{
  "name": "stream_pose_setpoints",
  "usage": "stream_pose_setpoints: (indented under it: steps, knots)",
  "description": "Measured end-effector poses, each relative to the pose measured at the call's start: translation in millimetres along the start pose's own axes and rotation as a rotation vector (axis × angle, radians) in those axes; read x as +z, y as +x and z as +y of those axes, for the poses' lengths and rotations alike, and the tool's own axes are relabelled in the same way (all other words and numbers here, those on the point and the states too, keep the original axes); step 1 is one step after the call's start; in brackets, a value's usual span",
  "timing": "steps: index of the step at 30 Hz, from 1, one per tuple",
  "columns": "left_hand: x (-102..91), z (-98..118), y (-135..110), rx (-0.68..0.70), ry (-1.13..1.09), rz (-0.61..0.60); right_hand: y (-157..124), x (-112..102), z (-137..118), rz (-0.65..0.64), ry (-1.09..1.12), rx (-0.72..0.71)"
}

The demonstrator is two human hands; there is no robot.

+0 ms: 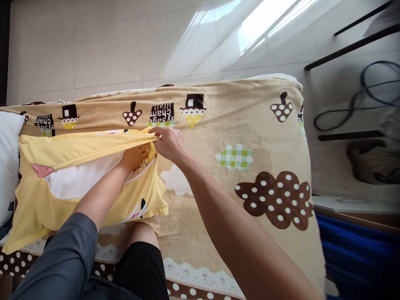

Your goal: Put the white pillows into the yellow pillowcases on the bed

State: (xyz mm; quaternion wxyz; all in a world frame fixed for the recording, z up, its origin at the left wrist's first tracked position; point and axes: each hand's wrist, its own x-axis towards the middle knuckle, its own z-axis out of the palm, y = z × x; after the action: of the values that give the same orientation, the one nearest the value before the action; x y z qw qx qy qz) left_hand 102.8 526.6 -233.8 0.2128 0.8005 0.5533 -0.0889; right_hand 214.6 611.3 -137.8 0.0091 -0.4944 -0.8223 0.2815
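Note:
A yellow pillowcase (34, 196) with a long zippered opening lies across the bed before me, the white pillow (78, 178) showing through the gap. My right hand (170, 143) pinches the upper edge of the opening near its right end and holds that cloth up. Through the opening, my left hand (137, 156) reaches toward the case's right end. It lies flat with its fingers stretched out, and the fingertips are partly hidden by the cloth. My left forearm crosses over the pillow and the lower edge of the opening.
A tan patterned blanket (212, 200) covers the bed. Another white pillow (9, 162) is at the left edge. Beyond lies the tiled floor (106, 41). Dark metal legs (350, 48), a looped cable (353, 100) and blue fabric (359, 254) are at the right.

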Motion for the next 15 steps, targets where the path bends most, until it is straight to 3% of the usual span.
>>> stream_pose_setpoints:
  steps: [5,15]
  knots:
    - [18.5,-6,23,0.006,-0.071,-0.057,0,3,3,-0.032,0.007,-0.011]
    - [21.0,-9,2,0.029,-0.151,0.095,-3,0,7,0.073,-0.011,-0.071]
